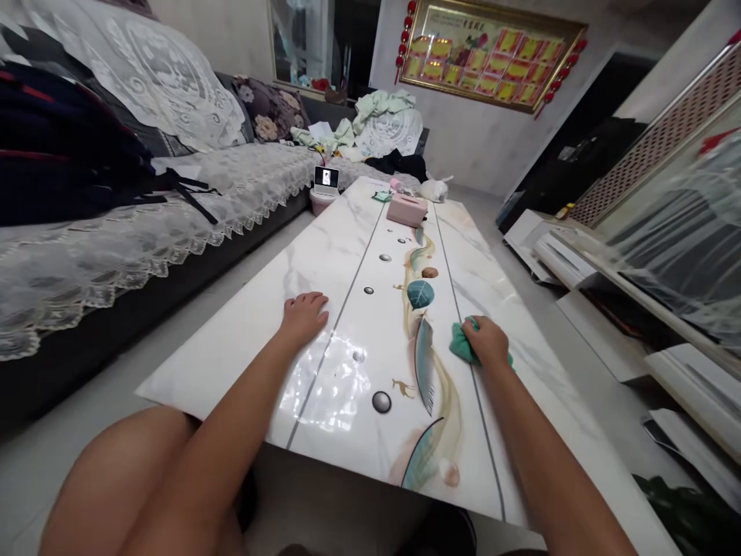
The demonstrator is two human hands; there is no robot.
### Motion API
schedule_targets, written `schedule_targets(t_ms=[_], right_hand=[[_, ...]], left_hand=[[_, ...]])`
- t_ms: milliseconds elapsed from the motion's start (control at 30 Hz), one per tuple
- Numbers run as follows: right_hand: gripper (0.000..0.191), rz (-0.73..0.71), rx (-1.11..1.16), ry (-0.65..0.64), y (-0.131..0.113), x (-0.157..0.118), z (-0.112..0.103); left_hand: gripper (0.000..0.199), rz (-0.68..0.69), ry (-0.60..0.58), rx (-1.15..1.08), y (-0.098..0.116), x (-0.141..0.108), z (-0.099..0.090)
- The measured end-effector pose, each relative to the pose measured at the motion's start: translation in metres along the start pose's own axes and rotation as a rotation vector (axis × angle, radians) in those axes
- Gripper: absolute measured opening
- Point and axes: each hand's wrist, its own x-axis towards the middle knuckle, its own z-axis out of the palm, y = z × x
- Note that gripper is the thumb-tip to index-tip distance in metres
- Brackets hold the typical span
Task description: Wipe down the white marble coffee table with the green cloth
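A long white marble-patterned table (231,340) stretches away from me, with a printed strip of leaves and pebbles down its middle. On its left part my left hand (305,317) lies flat, fingers slightly spread, holding nothing. My right hand (488,341) is closed around a bunched green cloth (463,344), which rests on the tabletop right of the printed leaves, over the right dark line. Part of the cloth is hidden under the hand.
Toward the table's far end stand a pink box (407,209) and a white plastic bag (434,190). A lace-covered sofa (243,181) runs along the left, with a dark backpack (63,147) on it. White shelving (602,332) is on the right.
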Motion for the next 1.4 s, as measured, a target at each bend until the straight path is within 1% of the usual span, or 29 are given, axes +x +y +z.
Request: schedule_targets(t_ms=[200, 300, 367, 500, 667, 767, 867, 1000, 1100, 1267, 1400], right_hand=[[0.037, -0.061, 0.127, 0.025, 0.006, -0.039, -0.001], [0.035, -0.054, 0.142, 0.04, 0.008, -0.062, -0.005], [0.034, -0.078, 0.155, 0.03, 0.009, -0.081, -0.009], [0.036, -0.179, 0.194, 0.012, 0.011, -0.128, -0.021], [0.033, -0.218, 0.236, 0.014, 0.015, -0.179, -0.033], [0.03, -0.242, 0.243, 0.027, 0.011, -0.201, -0.035], [0.028, -0.251, 0.226, 0.042, -0.004, -0.217, -0.035], [0.025, -0.225, 0.21, 0.084, -0.033, -0.225, -0.034], [0.024, -0.193, 0.212, 0.124, -0.049, -0.219, -0.031], [0.025, -0.184, 0.2, 0.181, -0.058, -0.193, -0.025], [0.028, -0.162, 0.122, 0.154, -0.065, -0.16, -0.019]], left_hand=[[0.035, 0.012, 0.011, 0.0, 0.0, -0.001, 0.0], [0.036, 0.019, 0.014, 0.001, -0.001, 0.0, 0.001], [0.036, 0.021, 0.017, -0.002, -0.002, 0.0, 0.002], [0.037, 0.026, 0.018, -0.018, -0.003, 0.0, 0.003], [0.038, 0.034, 0.02, -0.024, -0.004, -0.002, 0.005], [0.039, 0.038, 0.021, -0.023, -0.003, -0.003, 0.006], [0.039, 0.039, 0.028, -0.025, -0.003, -0.003, 0.006], [0.038, 0.042, 0.039, -0.028, -0.004, -0.003, 0.008], [0.038, 0.047, 0.04, -0.026, -0.004, -0.004, 0.008], [0.04, 0.051, 0.024, -0.019, -0.003, -0.005, 0.006], [0.039, 0.047, 0.017, -0.018, -0.002, -0.006, 0.005]])
